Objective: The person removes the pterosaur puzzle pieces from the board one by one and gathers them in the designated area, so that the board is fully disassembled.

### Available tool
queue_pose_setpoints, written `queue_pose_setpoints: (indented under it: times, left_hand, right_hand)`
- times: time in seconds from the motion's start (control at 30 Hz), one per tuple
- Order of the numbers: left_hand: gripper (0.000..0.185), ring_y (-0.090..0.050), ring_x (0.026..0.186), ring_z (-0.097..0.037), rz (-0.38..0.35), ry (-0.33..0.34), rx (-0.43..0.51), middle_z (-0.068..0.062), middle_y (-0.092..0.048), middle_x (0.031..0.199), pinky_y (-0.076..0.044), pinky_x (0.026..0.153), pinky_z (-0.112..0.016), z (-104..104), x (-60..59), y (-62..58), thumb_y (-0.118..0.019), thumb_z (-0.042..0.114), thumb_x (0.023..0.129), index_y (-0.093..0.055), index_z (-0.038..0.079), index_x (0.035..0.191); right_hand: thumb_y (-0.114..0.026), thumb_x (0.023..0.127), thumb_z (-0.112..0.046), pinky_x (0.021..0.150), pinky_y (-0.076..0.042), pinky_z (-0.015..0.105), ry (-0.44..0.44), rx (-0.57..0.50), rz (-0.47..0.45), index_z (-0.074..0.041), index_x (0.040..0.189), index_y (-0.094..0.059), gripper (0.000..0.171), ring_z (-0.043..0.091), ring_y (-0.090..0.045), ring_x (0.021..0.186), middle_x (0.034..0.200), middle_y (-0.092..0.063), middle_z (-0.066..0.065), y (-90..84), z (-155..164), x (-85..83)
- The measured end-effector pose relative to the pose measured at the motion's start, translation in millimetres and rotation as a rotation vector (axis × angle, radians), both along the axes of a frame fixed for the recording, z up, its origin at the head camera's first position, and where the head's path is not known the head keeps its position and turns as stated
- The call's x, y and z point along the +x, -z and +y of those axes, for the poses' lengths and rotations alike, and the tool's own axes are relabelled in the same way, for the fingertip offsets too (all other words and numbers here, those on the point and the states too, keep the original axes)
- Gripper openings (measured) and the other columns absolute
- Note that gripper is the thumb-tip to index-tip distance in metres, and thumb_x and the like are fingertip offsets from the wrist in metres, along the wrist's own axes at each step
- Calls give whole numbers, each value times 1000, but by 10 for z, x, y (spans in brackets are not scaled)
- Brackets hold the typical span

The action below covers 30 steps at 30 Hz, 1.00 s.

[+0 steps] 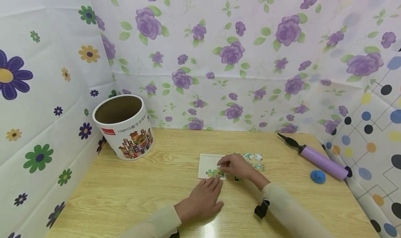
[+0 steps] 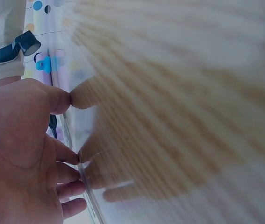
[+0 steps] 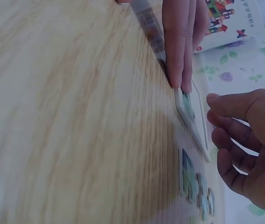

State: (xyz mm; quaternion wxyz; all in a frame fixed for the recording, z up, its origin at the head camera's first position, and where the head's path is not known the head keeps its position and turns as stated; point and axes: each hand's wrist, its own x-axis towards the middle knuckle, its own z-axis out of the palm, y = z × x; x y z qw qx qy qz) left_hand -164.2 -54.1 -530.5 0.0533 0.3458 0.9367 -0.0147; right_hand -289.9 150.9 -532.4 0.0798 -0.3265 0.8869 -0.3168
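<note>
A small pale puzzle tray lies on the table, with a few joined green jigsaw pieces along its near side. My left hand reaches in from the front; its straight fingertips rest on the tray's near edge and the pieces there. Above the tray's right part hovers my right hand, its fingers loosely bent. Nothing shows between thumb and fingers of the right hand in the right wrist view. Several loose jigsaw pieces lie right of the tray, partly hidden by that hand.
A large white printed bucket stands at the back left of the wooden table. To the right lie a purple hand pump and a small blue object. Flowered cloth hangs behind the table.
</note>
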Motion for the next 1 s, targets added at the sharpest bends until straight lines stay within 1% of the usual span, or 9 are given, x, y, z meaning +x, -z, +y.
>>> queue_pose_setpoints:
  times: [0.2,0.33,0.47,0.63,0.87,1.0]
  left_hand:
    - [70,-27,154,-28,-29,22,32,-17,-26,167,-30,120,-43,-17,-10,14,-34,49,108,-31,1,160]
    - [69,-27,154,-27,-34,30,43,-18,-28,166,-29,121,-41,-16,-3,-19,-35,47,108,-31,0,159]
    - [69,-27,154,-26,-32,29,35,-17,-29,165,-28,122,-39,-13,15,-52,-35,47,108,-32,1,159]
    - [70,-27,154,-25,-31,20,29,-16,-29,166,-28,122,-39,-10,25,-65,-35,49,108,-31,2,160]
    - [70,-27,154,-25,-32,17,36,-16,-29,166,-30,121,-40,-14,18,-56,-35,48,108,-31,2,160]
    - [69,-29,153,-25,-26,20,42,-16,-30,165,-32,119,-40,-18,14,-54,-35,48,108,-33,2,159]
  right_hand:
    - [-74,96,-20,74,-55,26,-45,0,-14,-16,111,-80,16,3,-65,85,100,-76,-9,-1,-195,-65]
    - [-73,97,-23,72,-55,25,-69,19,-24,-18,110,-80,16,2,-65,82,96,-74,-11,27,-277,-110]
    - [-73,97,-24,71,-55,25,-94,40,-21,-19,106,-82,14,1,-64,80,94,-71,-12,48,-313,-132]
    - [-74,96,-21,69,-54,26,-131,38,-45,-17,106,-82,14,4,-62,77,90,-66,-9,36,-318,-126]
    - [-74,96,-19,70,-54,25,-139,49,-60,-17,106,-81,12,3,-62,79,93,-66,-8,30,-328,-119]
    - [-75,95,-16,71,-55,26,-122,27,-87,-17,102,-81,9,4,-64,79,94,-70,-8,10,-339,-105]
